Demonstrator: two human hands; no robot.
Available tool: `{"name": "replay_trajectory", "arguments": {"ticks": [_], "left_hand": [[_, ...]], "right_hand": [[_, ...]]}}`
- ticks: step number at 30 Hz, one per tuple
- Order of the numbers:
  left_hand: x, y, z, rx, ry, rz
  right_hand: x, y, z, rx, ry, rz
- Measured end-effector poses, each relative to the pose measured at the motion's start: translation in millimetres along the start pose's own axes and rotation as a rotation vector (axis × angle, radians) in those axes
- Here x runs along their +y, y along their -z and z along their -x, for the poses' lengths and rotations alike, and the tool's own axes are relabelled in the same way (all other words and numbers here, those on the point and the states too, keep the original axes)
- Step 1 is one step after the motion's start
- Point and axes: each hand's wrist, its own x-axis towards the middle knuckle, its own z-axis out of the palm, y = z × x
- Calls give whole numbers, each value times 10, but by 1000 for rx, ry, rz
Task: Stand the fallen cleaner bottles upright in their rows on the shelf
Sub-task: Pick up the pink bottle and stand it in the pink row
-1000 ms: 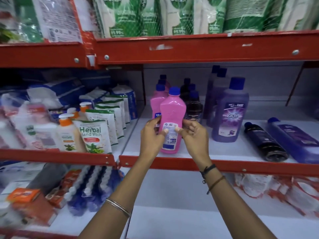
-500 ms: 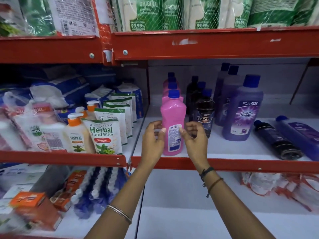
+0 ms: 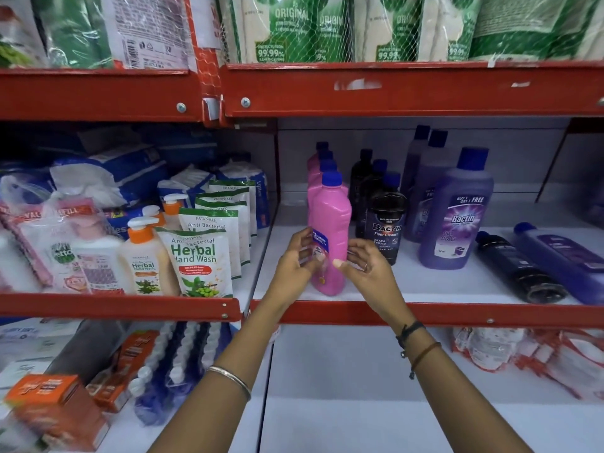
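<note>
The pink bottle (image 3: 330,233) stands upright at the front of its row on the shelf (image 3: 425,313). The left hand (image 3: 294,263) touches its label side with spread fingers; the right hand (image 3: 362,266) is open just beside it. A black bottle (image 3: 519,269) and a purple bottle (image 3: 562,256) lie flat.

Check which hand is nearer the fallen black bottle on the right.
Right. The right hand is beside the pink bottle, well left of the fallen black bottle; the left hand is farther left, across the pink bottle.

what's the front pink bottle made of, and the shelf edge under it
Pink bottle: most likely opaque moulded plastic with a semi-gloss finish, judging by its soft highlights and shaped shoulders; its blue cap looks like plastic too. Shelf edge: probably painted sheet metal, going by the glossy red coat and the rivet heads.
</note>
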Motion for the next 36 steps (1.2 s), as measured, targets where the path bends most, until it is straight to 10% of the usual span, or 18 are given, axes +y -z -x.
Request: {"name": "replay_trajectory", "arguments": {"ticks": [18, 23, 29, 36], "left_hand": [[120, -81, 157, 240, 3, -292], [280, -477, 360, 526, -366, -455], [507, -1453, 252, 190, -495, -510], [544, -2480, -41, -21, -196, -285]], "right_hand": [[-54, 38, -55, 72, 40, 172], [-149, 375, 11, 188, 28, 240], [-195, 1244, 66, 300, 10, 459], [-156, 2362, 136, 375, -82, 581]]}}
